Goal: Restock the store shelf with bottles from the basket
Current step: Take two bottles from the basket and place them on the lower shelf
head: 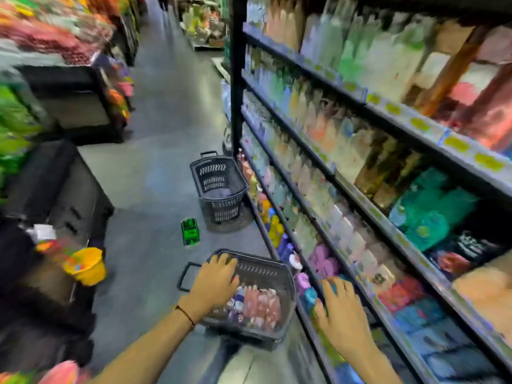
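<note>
A dark plastic basket [286, 284] sits on the aisle floor below me, holding several pink and pale bottles [257, 303]. My left hand [214, 284] lies spread over the basket's near-left rim, fingers apart, gripping nothing I can make out. My right hand [342, 309] reaches toward the low store shelf [357, 286], fingers spread against blue and purple bottles [309, 296] there; no bottle is clearly held. The picture is blurred by motion.
A second dark basket [219, 184], apparently empty, stands farther up the aisle beside the shelf. A green box [190, 231] lies on the floor between them. Tall stocked shelving fills the right; displays with a yellow tub [87, 266] line the left.
</note>
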`<control>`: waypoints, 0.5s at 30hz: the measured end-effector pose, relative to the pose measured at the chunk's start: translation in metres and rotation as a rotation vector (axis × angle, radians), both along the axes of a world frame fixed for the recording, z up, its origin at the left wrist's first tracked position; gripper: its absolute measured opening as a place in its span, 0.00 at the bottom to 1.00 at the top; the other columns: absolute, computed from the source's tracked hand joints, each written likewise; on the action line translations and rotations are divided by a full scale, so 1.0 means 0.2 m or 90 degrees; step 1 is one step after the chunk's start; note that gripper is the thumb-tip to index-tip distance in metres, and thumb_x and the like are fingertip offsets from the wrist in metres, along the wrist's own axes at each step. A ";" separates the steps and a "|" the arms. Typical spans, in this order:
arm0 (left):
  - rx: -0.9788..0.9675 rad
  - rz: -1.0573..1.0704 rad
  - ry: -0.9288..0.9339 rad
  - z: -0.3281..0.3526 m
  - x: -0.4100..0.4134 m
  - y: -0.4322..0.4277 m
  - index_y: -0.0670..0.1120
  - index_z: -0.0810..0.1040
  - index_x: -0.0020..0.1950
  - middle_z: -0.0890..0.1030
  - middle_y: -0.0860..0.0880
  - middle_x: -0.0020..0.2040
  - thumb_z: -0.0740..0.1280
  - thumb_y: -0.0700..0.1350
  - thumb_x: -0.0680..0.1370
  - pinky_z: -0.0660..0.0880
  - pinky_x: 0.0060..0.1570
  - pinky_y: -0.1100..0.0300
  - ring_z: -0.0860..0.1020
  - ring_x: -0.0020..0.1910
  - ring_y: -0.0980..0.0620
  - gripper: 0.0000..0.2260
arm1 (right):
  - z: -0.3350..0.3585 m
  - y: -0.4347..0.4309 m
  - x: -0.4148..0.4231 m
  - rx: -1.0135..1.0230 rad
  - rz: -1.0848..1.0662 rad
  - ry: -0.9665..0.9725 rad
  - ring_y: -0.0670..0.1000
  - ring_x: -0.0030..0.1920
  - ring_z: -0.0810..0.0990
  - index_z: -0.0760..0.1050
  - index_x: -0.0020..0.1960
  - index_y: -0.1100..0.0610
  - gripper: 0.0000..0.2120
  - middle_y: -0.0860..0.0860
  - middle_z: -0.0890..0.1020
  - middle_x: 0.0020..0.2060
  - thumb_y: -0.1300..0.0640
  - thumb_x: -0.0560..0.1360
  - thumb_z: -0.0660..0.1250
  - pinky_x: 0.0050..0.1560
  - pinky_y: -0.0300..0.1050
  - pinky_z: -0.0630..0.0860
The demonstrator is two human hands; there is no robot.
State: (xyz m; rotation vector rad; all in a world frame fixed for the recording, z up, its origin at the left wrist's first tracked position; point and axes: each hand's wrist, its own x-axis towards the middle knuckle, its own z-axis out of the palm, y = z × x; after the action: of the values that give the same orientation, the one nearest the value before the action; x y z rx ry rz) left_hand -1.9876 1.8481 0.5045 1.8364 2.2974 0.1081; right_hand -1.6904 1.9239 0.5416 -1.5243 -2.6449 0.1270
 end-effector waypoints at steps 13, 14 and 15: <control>-0.358 0.141 -0.230 -0.89 -0.27 0.14 0.53 0.65 0.76 0.70 0.48 0.72 0.59 0.50 0.82 0.72 0.65 0.51 0.73 0.69 0.45 0.22 | -1.30 0.37 -0.41 -0.394 -0.004 -0.100 0.61 0.45 0.83 0.79 0.55 0.54 0.20 0.57 0.83 0.51 0.48 0.67 0.61 0.39 0.54 0.81; -0.381 0.169 -0.239 -0.98 -0.30 0.16 0.55 0.65 0.77 0.69 0.50 0.74 0.59 0.52 0.82 0.71 0.66 0.51 0.72 0.70 0.46 0.22 | -1.40 0.41 -0.45 -0.430 -0.006 -0.110 0.60 0.44 0.83 0.79 0.53 0.53 0.20 0.55 0.83 0.49 0.47 0.64 0.61 0.37 0.51 0.80; -0.407 0.190 -0.245 -1.05 -0.34 0.19 0.56 0.66 0.76 0.68 0.51 0.75 0.60 0.53 0.81 0.70 0.69 0.53 0.72 0.71 0.47 0.22 | -1.46 0.45 -0.51 -0.451 -0.005 -0.107 0.57 0.41 0.83 0.79 0.49 0.51 0.18 0.53 0.83 0.45 0.47 0.62 0.62 0.36 0.50 0.80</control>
State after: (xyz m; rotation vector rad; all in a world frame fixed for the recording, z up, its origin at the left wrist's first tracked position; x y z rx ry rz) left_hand -2.0564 1.8856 0.2938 1.0527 1.9959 -0.1944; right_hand -1.7915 2.0135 0.2500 -1.7671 -2.8847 1.0785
